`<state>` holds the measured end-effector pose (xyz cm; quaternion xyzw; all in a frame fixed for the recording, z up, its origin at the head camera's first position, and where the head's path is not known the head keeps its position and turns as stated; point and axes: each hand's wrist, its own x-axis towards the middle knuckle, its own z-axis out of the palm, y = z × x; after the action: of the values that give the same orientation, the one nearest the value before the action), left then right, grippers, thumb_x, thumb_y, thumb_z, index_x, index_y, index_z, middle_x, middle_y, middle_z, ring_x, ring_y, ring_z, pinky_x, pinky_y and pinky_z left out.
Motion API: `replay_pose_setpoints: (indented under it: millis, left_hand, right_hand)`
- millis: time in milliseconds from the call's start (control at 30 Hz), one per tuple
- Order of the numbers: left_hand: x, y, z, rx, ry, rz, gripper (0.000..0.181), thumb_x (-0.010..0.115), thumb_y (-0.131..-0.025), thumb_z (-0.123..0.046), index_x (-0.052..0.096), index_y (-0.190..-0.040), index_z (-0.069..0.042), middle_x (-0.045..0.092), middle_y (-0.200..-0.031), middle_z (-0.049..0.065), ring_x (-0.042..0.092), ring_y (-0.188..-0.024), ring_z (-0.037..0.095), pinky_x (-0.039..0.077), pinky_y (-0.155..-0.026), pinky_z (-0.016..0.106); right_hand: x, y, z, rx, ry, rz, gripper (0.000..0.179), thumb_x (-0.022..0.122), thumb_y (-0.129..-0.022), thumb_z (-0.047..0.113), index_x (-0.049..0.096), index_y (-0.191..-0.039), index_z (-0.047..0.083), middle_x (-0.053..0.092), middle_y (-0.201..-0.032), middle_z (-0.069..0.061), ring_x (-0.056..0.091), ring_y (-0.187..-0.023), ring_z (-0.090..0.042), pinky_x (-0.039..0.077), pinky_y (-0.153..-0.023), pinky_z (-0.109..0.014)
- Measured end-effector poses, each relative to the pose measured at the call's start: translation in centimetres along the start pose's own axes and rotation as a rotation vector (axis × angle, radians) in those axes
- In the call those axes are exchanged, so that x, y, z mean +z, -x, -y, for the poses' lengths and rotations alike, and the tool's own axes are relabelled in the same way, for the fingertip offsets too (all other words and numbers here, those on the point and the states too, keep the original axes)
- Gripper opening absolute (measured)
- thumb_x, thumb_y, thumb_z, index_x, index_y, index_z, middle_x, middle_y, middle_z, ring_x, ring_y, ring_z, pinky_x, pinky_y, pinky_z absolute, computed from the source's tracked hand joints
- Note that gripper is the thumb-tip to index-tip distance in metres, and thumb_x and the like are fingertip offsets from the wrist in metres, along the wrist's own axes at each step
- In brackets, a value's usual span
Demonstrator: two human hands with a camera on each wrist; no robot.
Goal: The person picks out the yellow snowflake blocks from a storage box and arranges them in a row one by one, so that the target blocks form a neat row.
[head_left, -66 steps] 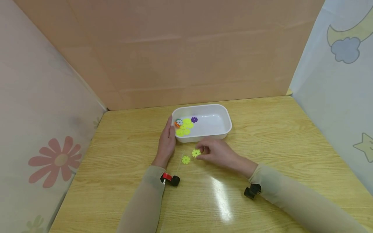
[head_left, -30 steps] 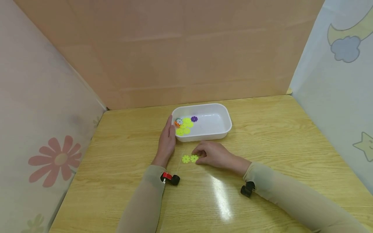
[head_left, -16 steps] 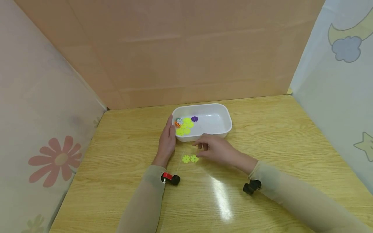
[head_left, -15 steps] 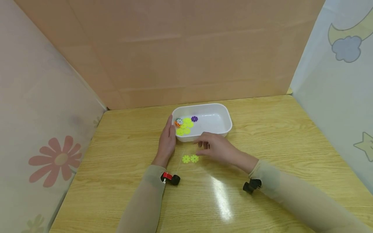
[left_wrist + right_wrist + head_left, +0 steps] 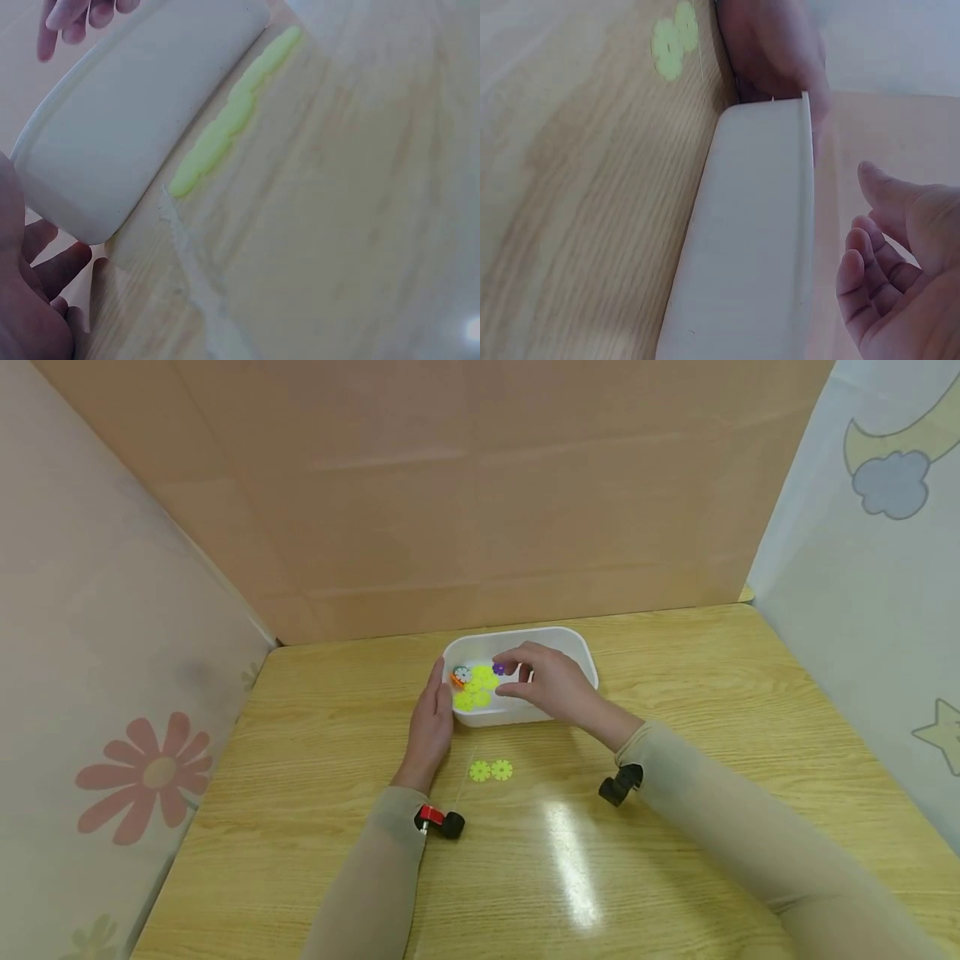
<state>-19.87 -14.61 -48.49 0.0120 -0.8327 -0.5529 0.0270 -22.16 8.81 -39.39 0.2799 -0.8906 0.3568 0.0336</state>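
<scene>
Our straight-fingered left hand (image 5: pixel 431 722) touches the white tray (image 5: pixel 498 717), whose long axis runs rightward; nearer us than either hand, two yellow discs (image 5: pixel 484 772) align likewise. Over the tray hangs our right hand (image 5: pixel 553 683), thumb and fingers apart.

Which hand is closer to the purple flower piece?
Right. The right hand is over the tray, near the purple flower piece; the left hand is farther, at the tray's left end.

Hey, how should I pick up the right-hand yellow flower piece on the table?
Probably pinch the yellow piece by its notched rim, coming from above and the right: it lies flat on the table, and its yellow neighbour sits close on the left.
</scene>
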Motion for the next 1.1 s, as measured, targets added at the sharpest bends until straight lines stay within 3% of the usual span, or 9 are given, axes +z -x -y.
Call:
replay_pose_setpoints:
  millis: [233, 600, 833, 1100]
  left_hand:
    - [0.0, -0.1, -0.2, 0.014, -0.001, 0.003, 0.062, 0.029, -0.12, -0.049, 0.021, -0.179, -0.031, 0.028, -0.181, -0.007, 0.024, -0.167, 0.021, 0.02, -0.135, 0.053]
    - [-0.1, 0.0, -0.1, 0.016, -0.01, -0.001, 0.061, 0.029, -0.12, -0.047, 0.021, -0.179, -0.031, 0.027, -0.181, -0.007, 0.023, -0.166, 0.02, 0.021, -0.135, 0.052]
    - [-0.2, 0.0, 0.0, 0.025, -0.014, -0.006, 0.062, 0.029, -0.12, -0.047, 0.022, -0.179, -0.029, 0.027, -0.181, -0.007, 0.024, -0.166, 0.02, 0.023, -0.135, 0.051]
    - [-0.3, 0.2, -0.1, 0.021, -0.011, -0.009, 0.061, 0.03, -0.12, -0.047, 0.023, -0.178, -0.029, 0.027, -0.181, -0.007, 0.025, -0.166, 0.02, 0.024, -0.134, 0.051]
  right_hand:
    - [0.4, -2.1, -0.9, 0.067, -0.002, 0.039, 0.046, 0.089, -0.097, 0.019, 0.076, -0.14, 0.007, 0.076, -0.111, -0.008, 0.067, -0.096, -0.022, 0.054, -0.08, -0.038]
    - [2.8, -4.5, -2.2, 0.071, -0.032, 0.145, 0.04, 0.09, -0.095, 0.017, 0.081, -0.133, 0.009, 0.075, -0.111, -0.012, 0.063, -0.097, -0.023, 0.053, -0.084, -0.038]
    - [3.9, -5.1, -2.5, 0.1, -0.103, 0.271, 0.039, 0.09, -0.095, 0.016, 0.082, -0.133, 0.013, 0.072, -0.121, -0.01, 0.065, -0.102, -0.023, 0.055, -0.089, -0.038]
    - [4.8, -5.6, -2.6, 0.075, -0.037, 0.374, 0.047, 0.093, -0.092, 0.018, 0.08, -0.138, 0.014, 0.068, -0.121, -0.012, 0.061, -0.106, -0.025, 0.053, -0.09, -0.037]
